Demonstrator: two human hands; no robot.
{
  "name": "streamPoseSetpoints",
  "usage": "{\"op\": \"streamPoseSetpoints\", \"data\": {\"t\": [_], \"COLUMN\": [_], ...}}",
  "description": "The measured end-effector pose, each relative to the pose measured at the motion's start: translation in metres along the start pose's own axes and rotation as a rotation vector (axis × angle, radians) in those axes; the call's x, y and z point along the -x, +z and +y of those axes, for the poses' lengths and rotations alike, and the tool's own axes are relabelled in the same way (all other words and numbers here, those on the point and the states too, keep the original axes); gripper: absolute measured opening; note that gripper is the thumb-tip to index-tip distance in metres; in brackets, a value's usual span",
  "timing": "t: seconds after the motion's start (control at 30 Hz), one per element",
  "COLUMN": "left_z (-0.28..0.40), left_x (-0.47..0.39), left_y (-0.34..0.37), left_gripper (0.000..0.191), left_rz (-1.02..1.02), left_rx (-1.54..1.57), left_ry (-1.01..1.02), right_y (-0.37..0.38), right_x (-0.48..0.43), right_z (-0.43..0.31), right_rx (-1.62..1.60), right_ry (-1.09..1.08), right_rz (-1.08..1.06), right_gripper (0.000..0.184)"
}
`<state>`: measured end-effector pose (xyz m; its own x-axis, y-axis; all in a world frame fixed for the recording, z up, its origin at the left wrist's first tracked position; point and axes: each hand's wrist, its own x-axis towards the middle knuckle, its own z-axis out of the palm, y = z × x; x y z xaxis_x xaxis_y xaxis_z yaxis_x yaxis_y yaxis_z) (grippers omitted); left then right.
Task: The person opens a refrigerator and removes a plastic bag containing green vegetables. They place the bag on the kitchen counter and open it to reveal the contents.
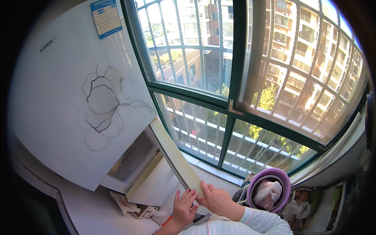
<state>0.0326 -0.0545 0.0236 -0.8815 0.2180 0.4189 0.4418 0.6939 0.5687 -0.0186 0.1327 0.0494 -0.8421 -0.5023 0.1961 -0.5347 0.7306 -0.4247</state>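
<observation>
A white refrigerator (pixel 58 97) with a dark line-drawn flower fills the left side. Its lower door (pixel 176 152) stands ajar, seen along its pale top edge, and part of a compartment (pixel 132 158) shows behind it. At the near end of that edge, my left hand (pixel 185 205) rests with fingers apart against the door's inner side. My right hand (pixel 216 198) lies over the door's end corner, its fingers partly bent around it; how firmly it grips is not plain. The two hands are close together, and the fingertips come near each other.
Right of my hands, a purple bucket (pixel 286 188) holds a dark inner container with a plastic bag (pixel 268 195). Beyond it are more plastic bags (pixel 296 210) and a shelf. A green-framed window (pixel 232 132) with bars lies ahead. Below the refrigerator sits a box with crumpled plastic (pixel 152 211).
</observation>
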Motion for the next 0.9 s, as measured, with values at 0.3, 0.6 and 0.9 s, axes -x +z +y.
{"op": "streamPoseSetpoints", "data": {"t": [0.3, 0.6, 0.9], "left_z": [0.006, -0.002, -0.024], "left_x": [0.033, 0.041, 0.045], "left_y": [-0.024, 0.005, 0.03], "left_gripper": [0.041, 0.043, 0.042], "left_rz": [0.109, 0.242, 0.3], "left_rx": [-0.051, -0.011, 0.065], "left_ry": [-0.137, -0.088, 0.005], "right_y": [0.025, 0.013, 0.019], "right_x": [-0.003, -0.004, 0.001], "right_z": [-0.034, -0.033, -0.024], "right_rx": [-0.023, -0.305, -0.376], "right_ry": [-0.262, -0.061, 0.009], "right_rz": [-0.089, -0.261, -0.269], "right_gripper": [0.077, 0.076, 0.073]}}
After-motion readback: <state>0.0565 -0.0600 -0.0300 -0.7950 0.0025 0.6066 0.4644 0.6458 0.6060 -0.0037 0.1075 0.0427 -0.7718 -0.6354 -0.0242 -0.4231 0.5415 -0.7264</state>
